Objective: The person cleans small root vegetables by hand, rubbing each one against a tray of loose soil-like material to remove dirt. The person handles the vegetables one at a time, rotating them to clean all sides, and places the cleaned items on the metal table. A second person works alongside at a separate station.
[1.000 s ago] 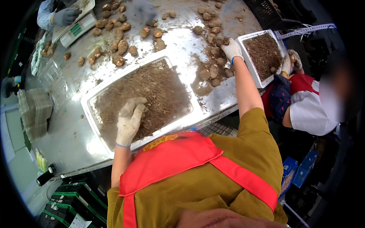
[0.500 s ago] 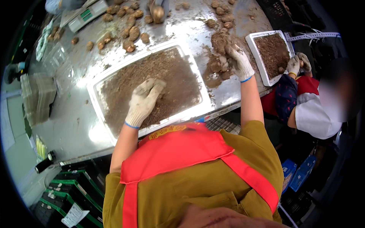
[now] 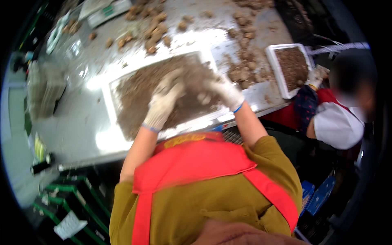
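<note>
A large white tray of brown soil lies before me on the metal table. Over its middle, my left hand, in a pale knit glove, has curled fingers; whether they hold anything is unclear. My right hand, gloved alike, is over the tray's right part, beside a dark blurred clump of soil with small lumps; motion smears its fingers. Soil-covered tubers are piled just right of the tray.
Loose tubers, a scale and stacked clear containers sit around the table. At right, a gloved co-worker works at a smaller white tray of soil, near a black crate.
My right hand has swung from the tuber pile leftward over the large tray, with soil and lumps beside it. My left hand has shifted rightward and up within the tray.
</note>
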